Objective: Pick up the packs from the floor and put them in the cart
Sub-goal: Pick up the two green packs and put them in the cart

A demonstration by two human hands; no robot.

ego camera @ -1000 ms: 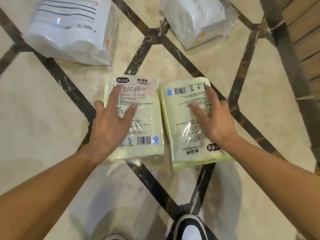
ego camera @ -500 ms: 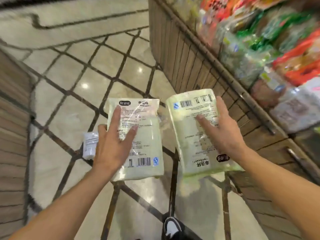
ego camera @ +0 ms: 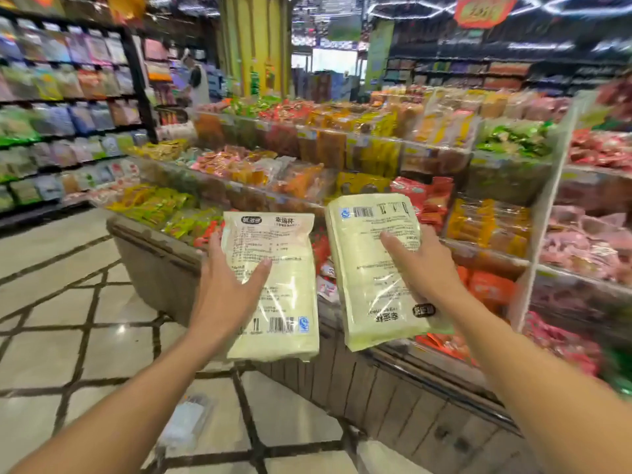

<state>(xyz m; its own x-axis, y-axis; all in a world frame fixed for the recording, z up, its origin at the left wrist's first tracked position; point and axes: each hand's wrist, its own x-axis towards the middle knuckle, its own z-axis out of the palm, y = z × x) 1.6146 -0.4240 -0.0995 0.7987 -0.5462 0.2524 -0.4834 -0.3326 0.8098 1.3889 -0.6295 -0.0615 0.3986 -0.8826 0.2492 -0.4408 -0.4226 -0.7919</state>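
I hold two pale green packs in the air in front of me. My left hand (ego camera: 225, 292) grips the left pack (ego camera: 284, 289) from its left edge, printed label facing me. My right hand (ego camera: 424, 271) grips the right pack (ego camera: 369, 268), which is turned upside down. A white pack (ego camera: 186, 422) lies on the tiled floor below my left forearm, blurred. No cart is visible in this view.
A wooden-sided display bin (ego camera: 164, 268) full of snack bags stands straight ahead and runs to the right. Shelving with packaged goods (ego camera: 68, 114) lines the left. A person (ego camera: 195, 80) stands far back in the aisle. Tiled floor (ego camera: 51, 319) spreads to the left.
Both packs have been lifted from the floor to chest height, one in each hand. The view has swung up from the floor to the shop shelves.
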